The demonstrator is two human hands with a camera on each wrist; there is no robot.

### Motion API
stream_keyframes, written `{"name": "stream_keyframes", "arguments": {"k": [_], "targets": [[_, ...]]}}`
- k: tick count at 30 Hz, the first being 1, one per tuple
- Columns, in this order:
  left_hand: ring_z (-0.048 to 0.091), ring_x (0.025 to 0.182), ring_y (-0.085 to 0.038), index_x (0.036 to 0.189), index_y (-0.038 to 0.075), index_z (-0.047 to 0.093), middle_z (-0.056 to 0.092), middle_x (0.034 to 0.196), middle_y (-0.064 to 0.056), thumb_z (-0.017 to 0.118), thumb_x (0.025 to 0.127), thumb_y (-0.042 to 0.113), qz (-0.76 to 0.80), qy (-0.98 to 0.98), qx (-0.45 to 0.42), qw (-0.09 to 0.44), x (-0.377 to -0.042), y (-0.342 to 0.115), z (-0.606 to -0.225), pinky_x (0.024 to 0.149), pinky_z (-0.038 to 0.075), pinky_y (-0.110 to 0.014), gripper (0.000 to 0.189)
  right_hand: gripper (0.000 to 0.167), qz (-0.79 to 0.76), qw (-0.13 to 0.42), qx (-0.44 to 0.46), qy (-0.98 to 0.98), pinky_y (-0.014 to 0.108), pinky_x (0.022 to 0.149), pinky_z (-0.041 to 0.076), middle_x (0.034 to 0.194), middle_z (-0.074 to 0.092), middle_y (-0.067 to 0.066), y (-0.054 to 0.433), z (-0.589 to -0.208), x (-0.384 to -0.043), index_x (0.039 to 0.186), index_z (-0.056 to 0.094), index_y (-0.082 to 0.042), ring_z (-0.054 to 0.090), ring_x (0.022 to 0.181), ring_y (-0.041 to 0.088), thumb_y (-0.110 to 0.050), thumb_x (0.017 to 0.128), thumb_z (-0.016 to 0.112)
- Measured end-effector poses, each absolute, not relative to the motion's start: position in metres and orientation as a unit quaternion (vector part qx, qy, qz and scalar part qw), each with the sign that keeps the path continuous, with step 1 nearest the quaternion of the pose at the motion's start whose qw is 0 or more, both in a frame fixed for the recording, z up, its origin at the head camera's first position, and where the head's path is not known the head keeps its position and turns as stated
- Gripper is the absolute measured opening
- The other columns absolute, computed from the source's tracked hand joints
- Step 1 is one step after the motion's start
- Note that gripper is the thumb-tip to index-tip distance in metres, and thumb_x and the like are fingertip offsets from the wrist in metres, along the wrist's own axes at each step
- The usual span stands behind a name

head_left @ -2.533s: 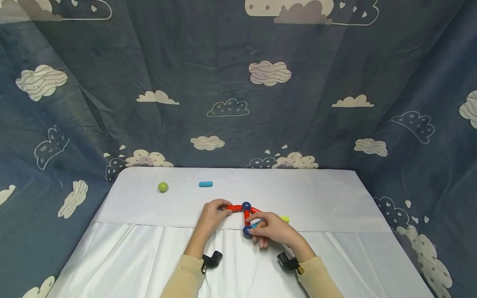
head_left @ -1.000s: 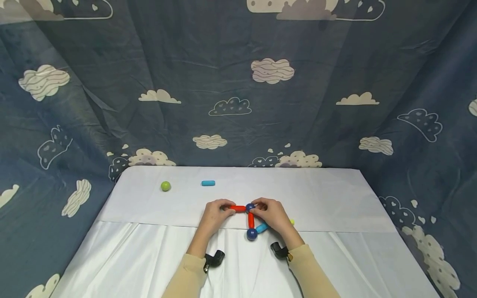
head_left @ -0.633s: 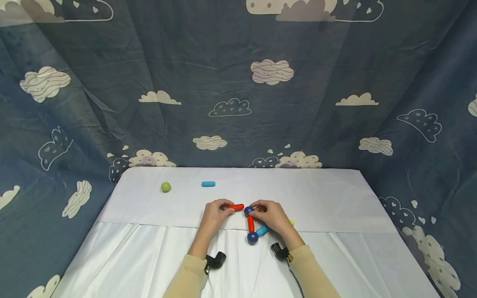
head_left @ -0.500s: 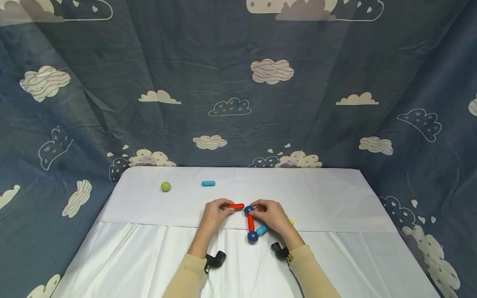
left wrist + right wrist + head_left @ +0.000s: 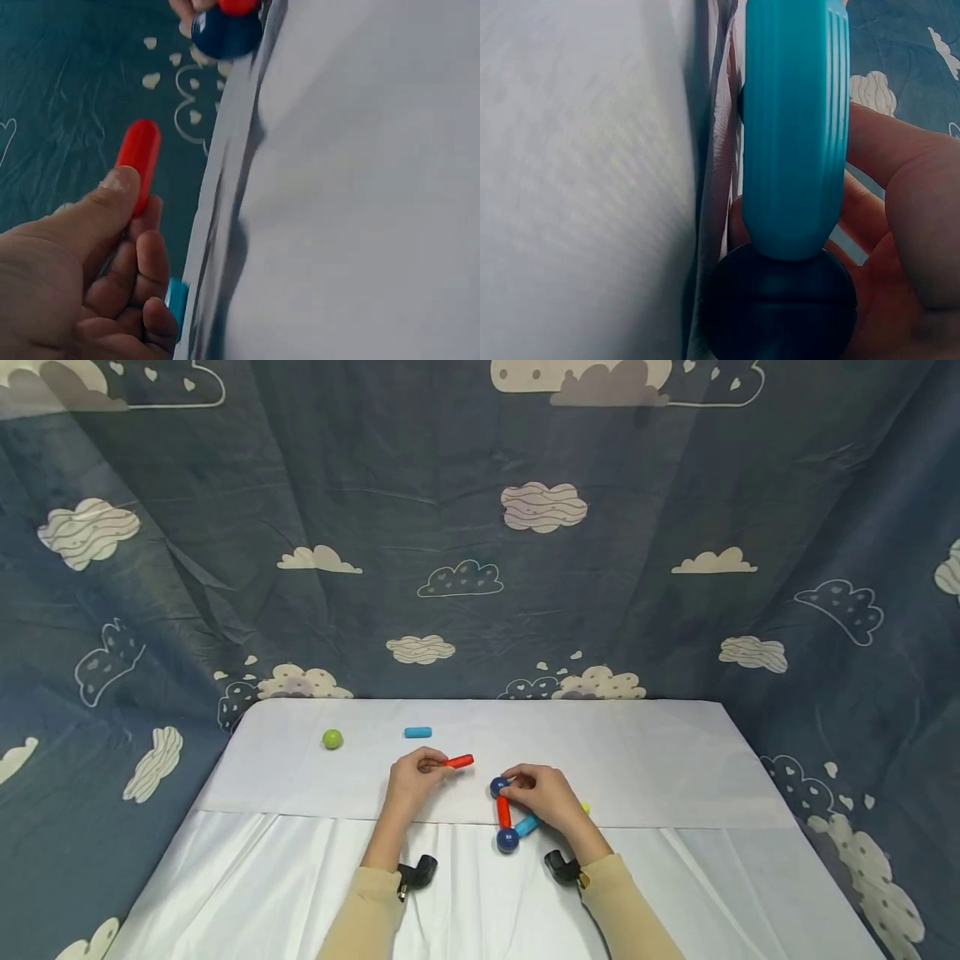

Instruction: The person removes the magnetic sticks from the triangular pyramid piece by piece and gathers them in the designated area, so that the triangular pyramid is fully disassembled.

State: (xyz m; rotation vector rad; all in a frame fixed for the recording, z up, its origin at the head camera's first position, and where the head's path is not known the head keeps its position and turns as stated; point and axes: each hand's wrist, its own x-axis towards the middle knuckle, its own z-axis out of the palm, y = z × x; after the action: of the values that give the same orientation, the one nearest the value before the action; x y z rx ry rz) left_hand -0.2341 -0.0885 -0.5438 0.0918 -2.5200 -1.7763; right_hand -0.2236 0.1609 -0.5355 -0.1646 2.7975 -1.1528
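My left hand (image 5: 408, 783) pinches a red magnetic rod (image 5: 460, 762) between thumb and fingers, above the table and apart from the other pieces. In the left wrist view, the same red rod (image 5: 139, 154) sticks out past the thumb. With its fingertips, my right hand (image 5: 551, 797) grips a dark blue ball (image 5: 498, 787). A second red rod (image 5: 503, 812) joins that ball to a nearer dark blue ball (image 5: 507, 840). From there a blue rod (image 5: 527, 825) runs right, under my hand. The right wrist view shows a blue rod (image 5: 795, 127) ending at a dark ball (image 5: 780, 307).
A green ball (image 5: 332, 739) and a loose blue rod (image 5: 417, 732) lie toward the back left of the white-covered table (image 5: 637, 752). A yellow-green tip (image 5: 586, 807) shows beside my right hand. A dark curtain with clouds (image 5: 465, 510) hangs behind.
The left hand's red rod came off the far blue ball and moved away left. Earlier, my right hand shifted from the near ball to the far ball, where it stays.
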Motion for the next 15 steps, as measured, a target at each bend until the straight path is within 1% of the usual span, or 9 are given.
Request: {"name": "stream_keyframes", "arguments": {"k": [5,9,12,15], "targets": [[0.072,0.083,-0.012,0.105,0.01,0.081,0.082,0.099,-0.008,0.087,0.088,0.018,-0.571,-0.819,0.031,0.048,-0.246,-0.109,-0.534,0.074,0.056,-0.024,0.019,0.024,-0.384,0.053,-0.059,0.92,0.031,0.08,0.046,0.084,0.067,-0.004,0.162,-0.535,-0.223,0.114,0.08,-0.019,0.056,0.081,0.014,-0.028,0.092,0.084],[0.068,0.084,-0.013,0.107,0.012,0.082,0.081,0.102,-0.007,0.087,0.089,0.023,-0.559,-0.826,0.038,0.064,-0.258,-0.123,-0.529,0.073,0.051,-0.024,0.022,0.022,-0.391,0.047,-0.067,0.917,0.032,0.08,0.046,0.083,0.068,-0.005,0.163,-0.535,-0.223,0.112,0.081,-0.019,0.056,0.08,0.014,-0.027,0.091,0.084],[0.066,0.087,-0.015,0.107,0.013,0.082,0.081,0.102,-0.008,0.088,0.088,0.024,-0.559,-0.825,0.048,0.067,-0.266,-0.132,-0.526,0.073,0.049,-0.026,0.022,0.022,-0.392,0.045,-0.069,0.916,0.032,0.08,0.046,0.083,0.068,-0.005,0.164,-0.535,-0.223,0.111,0.081,-0.019,0.056,0.08,0.014,-0.027,0.092,0.084],[0.067,0.087,-0.015,0.107,0.013,0.082,0.08,0.1,-0.008,0.088,0.088,0.023,-0.561,-0.823,0.059,0.062,-0.274,-0.139,-0.527,0.075,0.05,-0.026,0.022,0.022,-0.39,0.044,-0.069,0.917,0.032,0.081,0.047,0.084,0.068,-0.006,0.164,-0.536,-0.223,0.112,0.081,-0.019,0.056,0.081,0.014,-0.028,0.092,0.083]]}}
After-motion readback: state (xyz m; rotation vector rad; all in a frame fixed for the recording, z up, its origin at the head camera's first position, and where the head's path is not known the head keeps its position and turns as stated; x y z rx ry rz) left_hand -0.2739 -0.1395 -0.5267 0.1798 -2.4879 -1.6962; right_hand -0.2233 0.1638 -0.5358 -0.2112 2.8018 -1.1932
